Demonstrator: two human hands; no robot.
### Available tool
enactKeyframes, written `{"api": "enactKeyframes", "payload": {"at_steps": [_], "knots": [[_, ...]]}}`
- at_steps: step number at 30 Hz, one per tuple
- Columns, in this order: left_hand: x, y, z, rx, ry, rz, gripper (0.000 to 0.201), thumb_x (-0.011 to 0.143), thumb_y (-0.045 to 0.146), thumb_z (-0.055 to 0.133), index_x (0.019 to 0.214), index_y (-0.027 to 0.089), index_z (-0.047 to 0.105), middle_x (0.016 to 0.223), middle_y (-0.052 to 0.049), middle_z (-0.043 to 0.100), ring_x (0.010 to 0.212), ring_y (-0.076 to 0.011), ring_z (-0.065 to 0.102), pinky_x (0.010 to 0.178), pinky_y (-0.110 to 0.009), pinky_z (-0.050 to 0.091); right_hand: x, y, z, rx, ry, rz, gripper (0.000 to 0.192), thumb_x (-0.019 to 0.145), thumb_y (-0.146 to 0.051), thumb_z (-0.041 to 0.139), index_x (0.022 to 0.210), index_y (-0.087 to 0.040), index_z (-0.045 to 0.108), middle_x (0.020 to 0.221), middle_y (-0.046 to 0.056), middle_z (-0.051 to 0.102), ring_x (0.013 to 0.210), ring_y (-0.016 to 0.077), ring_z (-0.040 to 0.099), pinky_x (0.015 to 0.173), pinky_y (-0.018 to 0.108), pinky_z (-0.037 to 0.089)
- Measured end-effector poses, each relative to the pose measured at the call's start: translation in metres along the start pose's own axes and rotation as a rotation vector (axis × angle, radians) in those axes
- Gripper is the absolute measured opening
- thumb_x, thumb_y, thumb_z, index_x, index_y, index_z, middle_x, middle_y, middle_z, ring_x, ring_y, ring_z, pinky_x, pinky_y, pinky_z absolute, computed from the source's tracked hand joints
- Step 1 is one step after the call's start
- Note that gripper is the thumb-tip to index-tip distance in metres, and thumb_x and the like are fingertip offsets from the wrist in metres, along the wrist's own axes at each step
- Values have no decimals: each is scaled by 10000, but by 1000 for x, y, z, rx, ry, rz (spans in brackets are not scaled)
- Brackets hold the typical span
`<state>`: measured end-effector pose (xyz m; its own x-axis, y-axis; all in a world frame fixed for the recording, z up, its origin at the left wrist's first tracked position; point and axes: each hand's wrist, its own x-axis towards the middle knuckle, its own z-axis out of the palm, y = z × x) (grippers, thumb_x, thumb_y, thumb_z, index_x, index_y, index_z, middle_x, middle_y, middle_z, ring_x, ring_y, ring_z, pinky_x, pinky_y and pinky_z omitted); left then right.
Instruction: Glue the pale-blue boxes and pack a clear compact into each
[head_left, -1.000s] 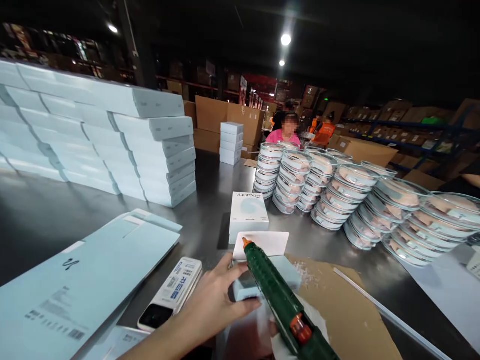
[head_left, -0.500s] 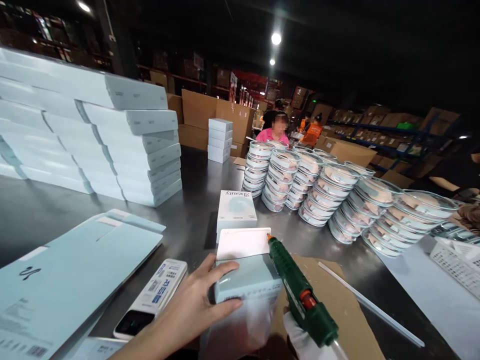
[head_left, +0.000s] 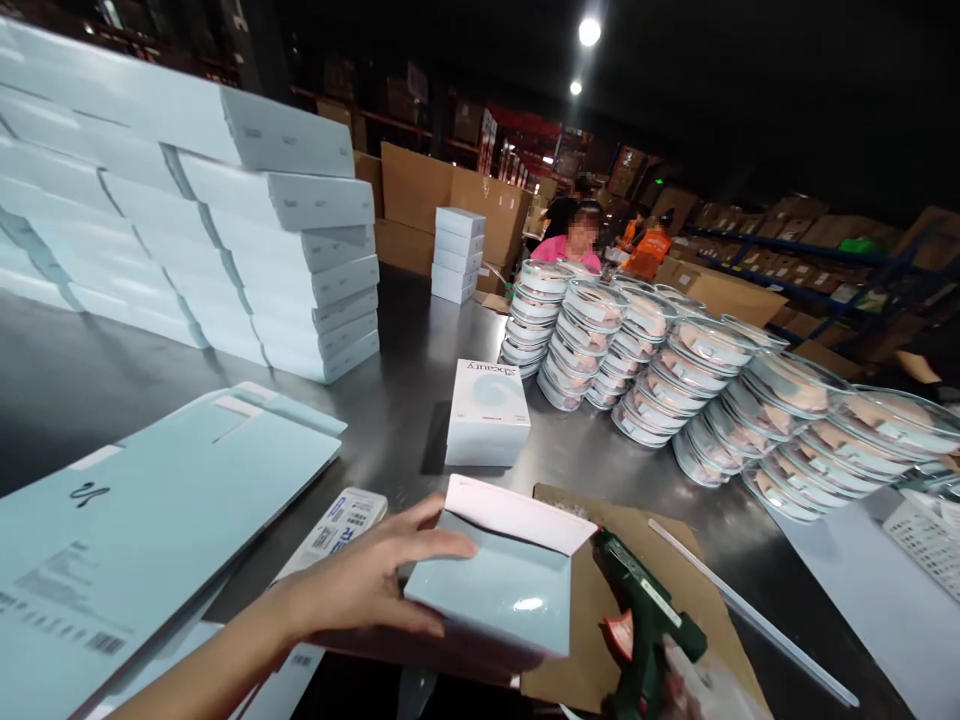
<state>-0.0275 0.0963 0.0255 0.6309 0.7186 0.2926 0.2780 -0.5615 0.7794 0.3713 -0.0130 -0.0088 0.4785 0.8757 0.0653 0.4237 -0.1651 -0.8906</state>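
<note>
Now left hand (head_left: 375,572) grips box (head_left: 499,585); behind it, carton (head_left: 489,412) reads “beauty”; beside it, glue gun (head_left: 651,592) and right hand (head_left: 701,686), its grip unclear.

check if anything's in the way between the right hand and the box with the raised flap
Yes, the green glue gun lies between the right hand and the box, over the brown cardboard. Nothing visible separates the left hand from the box; it touches the left side.
</note>
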Motion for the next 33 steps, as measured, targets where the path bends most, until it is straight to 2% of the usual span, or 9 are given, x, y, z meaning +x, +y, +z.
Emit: {"api": "enactKeyframes", "payload": {"at_steps": [3,6,8,14,19,22,25,28,33], "knots": [[2,2,-3,6,-25,-18,468,713,476,886,1148,333,793,1108,-71,710,1069,-307,712,887,-351,613,-2,-9,1,-10,27,21,314,701,-579,762,869,-314,756,655,39,743,618,283,741,587,355,596],[1,-3,1,-20,-28,-43,472,714,442,895,1159,337,782,1160,-76,694,1126,-314,689,936,-374,595,-12,-34,30,73,-124,-178,898,602,-419,881,1424,-313,535,1244,89,746,1095,316,727,915,422,594],[-2,-8,8,-53,-13,-18,462,729,426,893,1161,319,769,1303,-100,641,1242,-332,632,1025,-417,544,-20,-50,54,136,-259,-337,1097,590,-317,908,1546,-331,370,1427,93,638,1263,315,641,967,441,578],[-8,-23,36,-355,300,268,588,882,468,758,1372,421,436,1520,-119,369,1360,-341,561,1029,-503,534,-33,-69,82,136,-314,-566,614,712,-268,834,1302,-314,671,1174,64,761,1066,293,736,867,410,629],[-9,-13,22,-94,87,289,161,960,280,686,1086,325,777,1210,-105,650,1494,-353,367,1174,-549,390,-29,-89,83,47,-426,-886,585,790,-105,751,1265,-441,685,1194,43,736,1209,287,675,938,428,600],[-6,-4,13,-37,36,244,148,945,284,701,1053,299,801,1330,-123,638,1555,-348,239,1201,-568,343,-28,-98,86,40,-441,-982,627,867,-75,658,1353,-468,602,1215,43,712,1222,240,666,939,391,595],[-1,0,8,-162,25,199,137,924,279,726,1029,289,813,1399,-111,651,1504,-341,365,1199,-565,343,-27,-82,86,-8,-450,-889,611,894,-125,664,1399,-451,556,1478,56,563,1367,273,555,1047,440,533],[-1,-6,7,-399,280,-1,177,795,410,846,890,261,833,1179,-107,762,1351,-368,545,1166,-543,380,-30,-46,89,235,-247,-658,643,916,-349,695,1497,-427,432,1632,55,392,1481,306,412,1119,483,470],[-5,-14,26,-560,612,-255,420,935,591,609,1131,230,696,1426,-143,615,1267,-368,619,1006,-507,531,-48,-12,111,573,-309,-223,704,837,-698,651,1460,-417,479,1519,49,549,1390,334,517,1042,539,519]]}}
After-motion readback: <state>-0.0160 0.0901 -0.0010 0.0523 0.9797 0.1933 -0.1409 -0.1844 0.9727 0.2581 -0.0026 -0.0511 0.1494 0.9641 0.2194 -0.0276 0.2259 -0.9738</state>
